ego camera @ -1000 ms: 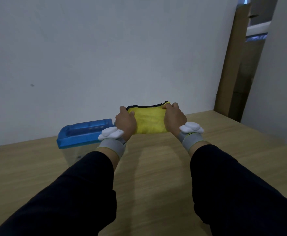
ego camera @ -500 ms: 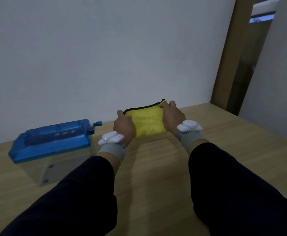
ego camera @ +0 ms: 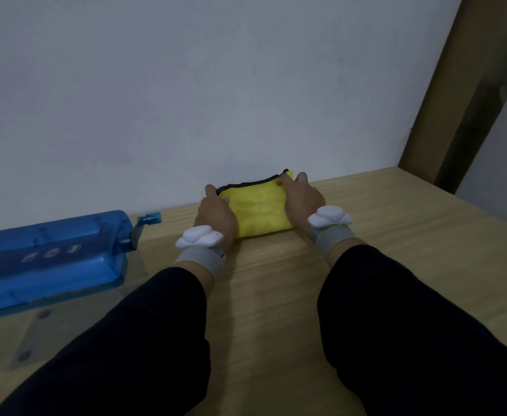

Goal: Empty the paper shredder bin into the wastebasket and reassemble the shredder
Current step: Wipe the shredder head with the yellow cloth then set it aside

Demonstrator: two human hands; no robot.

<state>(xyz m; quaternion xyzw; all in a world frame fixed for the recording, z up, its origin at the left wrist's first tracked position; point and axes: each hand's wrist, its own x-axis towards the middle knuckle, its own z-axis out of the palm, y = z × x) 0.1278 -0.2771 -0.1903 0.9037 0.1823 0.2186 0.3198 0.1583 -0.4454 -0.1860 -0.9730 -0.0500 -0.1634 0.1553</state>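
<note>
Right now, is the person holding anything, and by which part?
Yes, a folded yellow cloth on the table: left hand at its left edge, right hand at its right edge. The blue shredder is untouched.

No readable words, brands or numbers anywhere; three small pale marks on the blue shredder lid (ego camera: 51, 259), at nine o'clock, are too blurred to make out.

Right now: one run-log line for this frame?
left hand: holds yellow cloth | right hand: holds cloth | cloth: on table, by wall | shredder: untouched, lid on
</note>
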